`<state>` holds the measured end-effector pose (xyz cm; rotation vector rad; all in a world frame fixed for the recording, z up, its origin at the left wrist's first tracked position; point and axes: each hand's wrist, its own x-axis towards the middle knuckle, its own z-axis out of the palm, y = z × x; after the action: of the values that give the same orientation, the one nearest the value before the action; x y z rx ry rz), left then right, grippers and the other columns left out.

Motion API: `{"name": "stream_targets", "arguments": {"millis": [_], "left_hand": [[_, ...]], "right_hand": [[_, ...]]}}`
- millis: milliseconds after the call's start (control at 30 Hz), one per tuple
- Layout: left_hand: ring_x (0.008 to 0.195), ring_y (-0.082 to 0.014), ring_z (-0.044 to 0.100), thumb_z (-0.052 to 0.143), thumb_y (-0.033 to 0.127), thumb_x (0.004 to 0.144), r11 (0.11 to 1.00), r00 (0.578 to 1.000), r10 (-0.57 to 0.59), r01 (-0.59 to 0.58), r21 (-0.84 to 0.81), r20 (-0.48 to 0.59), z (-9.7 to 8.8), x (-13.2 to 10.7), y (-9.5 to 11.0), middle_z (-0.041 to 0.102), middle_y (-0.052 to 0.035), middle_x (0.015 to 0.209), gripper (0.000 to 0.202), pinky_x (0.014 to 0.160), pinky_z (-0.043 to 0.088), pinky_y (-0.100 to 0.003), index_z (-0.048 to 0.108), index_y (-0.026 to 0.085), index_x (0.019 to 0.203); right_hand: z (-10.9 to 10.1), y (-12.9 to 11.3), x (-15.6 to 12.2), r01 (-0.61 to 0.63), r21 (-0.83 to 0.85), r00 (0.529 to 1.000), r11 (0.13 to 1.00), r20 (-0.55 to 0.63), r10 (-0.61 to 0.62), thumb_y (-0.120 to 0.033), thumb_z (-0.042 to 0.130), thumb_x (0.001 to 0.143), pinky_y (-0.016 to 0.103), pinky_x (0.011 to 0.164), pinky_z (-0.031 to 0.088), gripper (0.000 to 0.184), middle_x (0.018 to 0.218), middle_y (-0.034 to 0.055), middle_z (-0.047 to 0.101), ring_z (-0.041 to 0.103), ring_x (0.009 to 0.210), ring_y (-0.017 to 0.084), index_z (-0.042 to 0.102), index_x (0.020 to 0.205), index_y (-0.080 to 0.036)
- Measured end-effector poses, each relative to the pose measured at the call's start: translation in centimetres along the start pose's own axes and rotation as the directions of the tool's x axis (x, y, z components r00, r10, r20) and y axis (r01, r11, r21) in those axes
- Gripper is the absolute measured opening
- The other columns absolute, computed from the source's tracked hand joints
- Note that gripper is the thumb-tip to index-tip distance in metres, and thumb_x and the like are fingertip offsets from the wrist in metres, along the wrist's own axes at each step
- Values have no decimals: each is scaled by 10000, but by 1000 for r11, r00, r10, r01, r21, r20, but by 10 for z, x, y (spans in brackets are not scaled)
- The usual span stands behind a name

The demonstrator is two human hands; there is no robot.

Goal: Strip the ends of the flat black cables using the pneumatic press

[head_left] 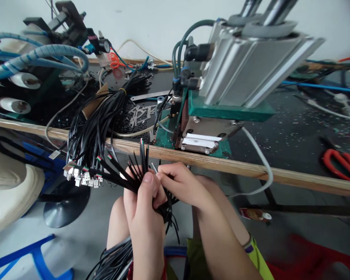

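Open grey floor lies at nine o'clock, below the pale wooden table edge; the left hand closes around thin black cables, fanning to its ten-to-twelve o'clock; right hand at two o'clock, fingertips pressed together, pinched thing unclear

Forearms bare, lime-grn garment w/ purple trim on R leg.

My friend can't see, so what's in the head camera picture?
A person's left hand grips a fan of black cables; the right hand is close beside it. Behind, a bench holds a metal machine and a cable bundle, its plugs overhanging.
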<state>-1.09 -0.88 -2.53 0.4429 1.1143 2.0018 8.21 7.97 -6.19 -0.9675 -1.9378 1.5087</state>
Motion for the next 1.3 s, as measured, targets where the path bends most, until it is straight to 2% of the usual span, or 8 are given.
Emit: {"name": "stream_targets", "arguments": {"millis": [200, 433, 567, 733, 800, 900, 1067, 1300], "left_hand": [[588, -116, 453, 883, 447, 1015, 977, 1000, 2, 1, 211, -14, -4, -1, -1, 524, 33, 687, 348, 530, 442, -206, 710, 222, 814], [561, -106, 488, 884, 421, 1038, 967, 998, 48, -39, 253, -27, 1, -4, -3, 557, 56, 650, 307, 536, 427, -199, 702, 220, 896], [528, -88, 472, 882, 369, 1050, 967, 1000, 27, -22, 253, -14, 0, -4, 0, 565, 71, 621, 302, 506, 405, -171, 656, 225, 911], [507, -80, 479, 893, 372, 1037, 973, 1000, -7, 3, 229, 17, -2, -3, -1, 599, 58, 619, 319, 475, 387, -157, 663, 219, 877], [508, -78, 478, 907, 413, 1026, 966, 999, -45, 37, 255, 27, -1, -3, 1, 607, 47, 635, 359, 470, 388, -160, 677, 210, 839], [578, -110, 554, 982, 439, 957, 955, 990, -132, 112, 275, 57, 3, -6, 7, 655, 16, 699, 374, 528, 473, -197, 728, 210, 808], [654, -148, 613, 1025, 475, 916, 952, 964, -242, 214, 221, 108, 6, -9, 9, 681, 5, 777, 361, 597, 533, -245, 760, 238, 858], [608, -138, 556, 873, 602, 1043, 944, 953, -182, 101, 313, 241, 5, -12, 1, 617, 37, 697, 383, 581, 527, -236, 764, 247, 951]], "right_hand": [[3, 10, 7, -265, -232, 958, 936, 47, 283, -338, 590, 1004, 305, 595, 288, 407, 632, -38, 491, 487, 670, 158, 477, 626, -237], [1, 23, 18, -531, -527, 841, 664, -235, 487, -220, 580, 1078, 356, 777, 443, 300, 1009, 152, 845, 767, 990, 296, 772, 850, -189], [9, -4, 8, -550, -617, 824, 562, -295, 484, -285, 623, 1124, 412, 847, 497, 269, 1207, 245, 872, 818, 1154, 395, 847, 1014, -184], [7, -44, -34, -436, -633, 900, 639, -300, 316, -394, 650, 1131, 403, 716, 451, 287, 915, 158, 871, 822, 871, 363, 799, 951, -228], [4, -49, -52, -270, -574, 927, 773, -371, 49, -346, 658, 1123, 390, 679, 450, 240, 895, 115, 867, 787, 756, 305, 786, 955, -231], [1, -51, -68, 11, -423, 827, 906, -506, -246, -356, 658, 1156, 348, 645, 498, 225, 971, 77, 884, 773, 738, 238, 834, 1067, -247], [2, -50, -58, 226, 92, 863, 970, -480, -155, -339, 803, 1095, 273, 524, 509, 258, 693, 2, 788, 721, 589, 178, 832, 857, -242], [6, -44, -45, 332, 596, 862, 731, -506, 21, -205, 900, 935, 233, 402, 500, 92, 562, -64, 696, 621, 393, 138, 866, 867, -257]]}}
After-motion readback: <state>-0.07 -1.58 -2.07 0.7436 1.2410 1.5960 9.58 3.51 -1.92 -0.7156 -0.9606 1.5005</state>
